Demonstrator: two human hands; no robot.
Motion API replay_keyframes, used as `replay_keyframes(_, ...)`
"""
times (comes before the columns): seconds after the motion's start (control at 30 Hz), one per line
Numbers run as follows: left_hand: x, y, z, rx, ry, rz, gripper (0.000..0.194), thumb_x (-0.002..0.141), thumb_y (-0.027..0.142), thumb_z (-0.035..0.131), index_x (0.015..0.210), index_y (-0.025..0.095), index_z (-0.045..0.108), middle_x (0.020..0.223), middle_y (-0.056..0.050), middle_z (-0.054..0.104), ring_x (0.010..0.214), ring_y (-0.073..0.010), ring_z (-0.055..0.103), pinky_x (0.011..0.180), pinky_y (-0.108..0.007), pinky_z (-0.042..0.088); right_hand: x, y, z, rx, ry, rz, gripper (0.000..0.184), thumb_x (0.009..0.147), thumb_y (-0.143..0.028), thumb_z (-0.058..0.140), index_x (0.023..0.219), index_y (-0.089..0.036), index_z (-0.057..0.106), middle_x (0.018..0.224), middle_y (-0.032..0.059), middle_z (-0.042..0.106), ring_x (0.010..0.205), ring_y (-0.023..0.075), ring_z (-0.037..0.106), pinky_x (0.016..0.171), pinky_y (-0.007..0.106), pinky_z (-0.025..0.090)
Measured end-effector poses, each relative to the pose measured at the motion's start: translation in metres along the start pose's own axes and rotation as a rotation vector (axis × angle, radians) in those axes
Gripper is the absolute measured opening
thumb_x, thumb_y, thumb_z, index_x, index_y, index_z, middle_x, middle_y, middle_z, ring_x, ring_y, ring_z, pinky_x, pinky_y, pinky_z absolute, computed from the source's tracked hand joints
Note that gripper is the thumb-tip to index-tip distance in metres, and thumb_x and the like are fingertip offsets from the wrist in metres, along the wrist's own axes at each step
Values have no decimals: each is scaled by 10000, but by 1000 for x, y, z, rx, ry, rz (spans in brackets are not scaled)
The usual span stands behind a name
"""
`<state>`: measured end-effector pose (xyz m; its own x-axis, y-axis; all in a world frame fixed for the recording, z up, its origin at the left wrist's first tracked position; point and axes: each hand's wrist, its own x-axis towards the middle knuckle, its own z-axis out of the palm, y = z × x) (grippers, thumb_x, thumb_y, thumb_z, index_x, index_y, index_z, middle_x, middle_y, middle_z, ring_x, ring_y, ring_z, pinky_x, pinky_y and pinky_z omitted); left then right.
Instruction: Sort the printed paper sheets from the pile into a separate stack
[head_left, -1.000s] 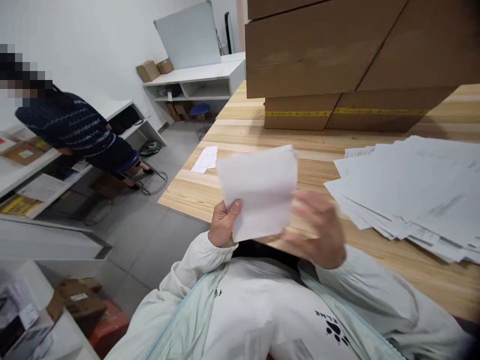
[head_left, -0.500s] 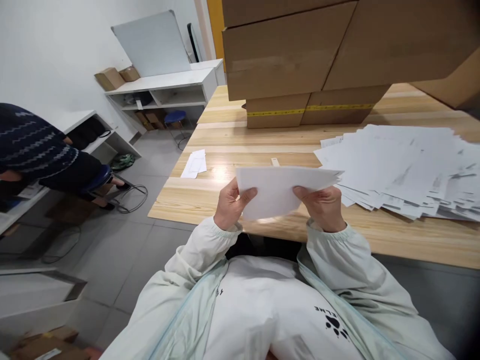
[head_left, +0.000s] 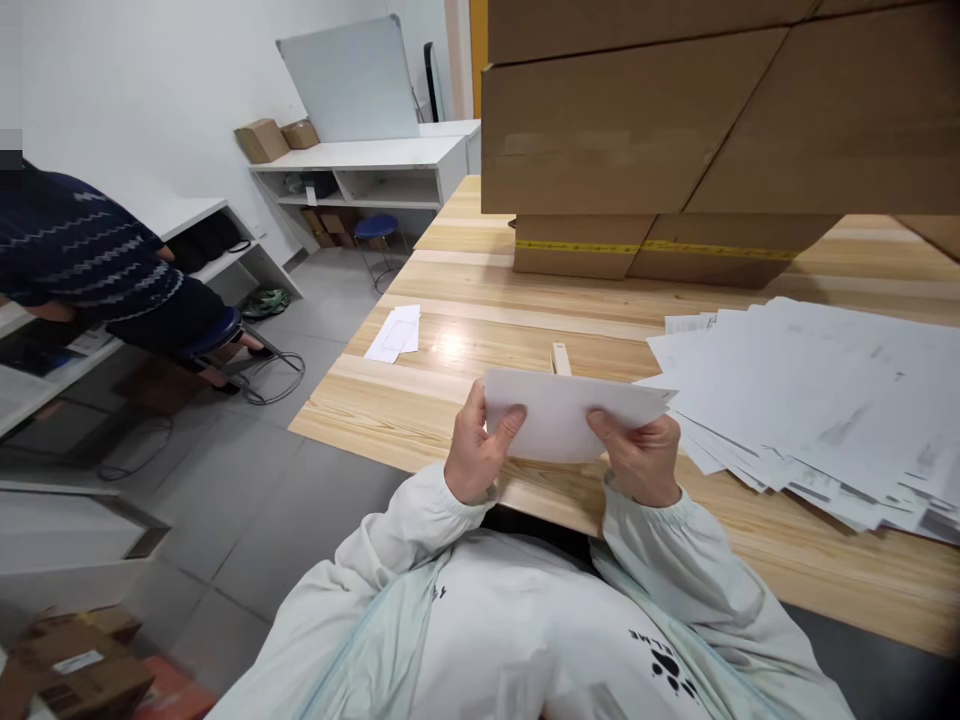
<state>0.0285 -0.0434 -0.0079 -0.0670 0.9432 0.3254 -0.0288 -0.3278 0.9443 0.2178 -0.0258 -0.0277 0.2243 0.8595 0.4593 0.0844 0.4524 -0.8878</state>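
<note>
White paper sheets are held up in front of me, just over the table's near edge. My left hand is closed on their left end, thumb on the near face. At the right end my right hand grips them the same way. Fingers behind the paper are hidden, and I cannot tell how many sheets there are. Just beyond the paper lies a small beige object, perhaps a stapler, partly covered by the sheets. To the right of my right hand spreads a large pile of printed papers.
Cardboard boxes are stacked at the back of the wooden table. Two small papers lie near its left edge. A person sits on a stool at the left. White shelves and a blue stool stand farther back.
My view has turned, so the surroundings appear shifted. The paper is tilted a little differently and sits lower in view; both hands keep their hold on it.
</note>
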Motion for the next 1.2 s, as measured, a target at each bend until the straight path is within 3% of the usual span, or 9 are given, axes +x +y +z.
replay_keyframes(0.37, -7, 1, 1, 58, 14, 48, 314, 923, 377, 653, 1170, 210, 555, 1053, -51, 709, 974, -180, 661, 906, -316, 517, 3, -6, 2, -65, -6, -47, 141, 732, -349, 825, 771, -219, 787, 783, 28, 786, 666, 214, 726, 586, 320, 595)
replay_keyframes(0.5, -9, -1, 3, 53, -8, 9, 356, 921, 388, 655, 1212, 212, 550, 1087, -60, 705, 990, -183, 655, 906, -314, 517, 1, -6, 1, -95, -27, -15, 178, 738, -383, 826, 788, -217, 783, 773, 27, 781, 661, 213, 719, 585, 323, 598)
replay_keyframes(0.73, -7, -1, 1, 50, 93, 13, 222, 932, 434, 626, 896, 216, 613, 789, 5, 617, 782, -149, 579, 761, -265, 473, 2, -10, -6, -112, 0, -65, 126, 751, -359, 820, 768, -243, 774, 775, 35, 775, 687, 238, 727, 620, 373, 609)
replay_keyframes(0.87, -6, -1, 3, 35, 124, 59, 194, 949, 416, 606, 927, 223, 620, 846, -1, 630, 819, -149, 580, 791, -262, 464, 2, -2, -10, -109, -10, -59, 151, 723, -368, 841, 799, -250, 785, 822, 34, 790, 741, 257, 746, 692, 395, 614)
replay_keyframes(1.2, -9, -6, 13, 17, 74, -13, 225, 945, 429, 611, 1025, 227, 553, 934, -13, 638, 883, -159, 595, 835, -277, 474, -10, 10, -7, -102, -8, 61, 192, 746, -409, 817, 764, -221, 779, 792, 28, 783, 690, 237, 724, 604, 355, 592)
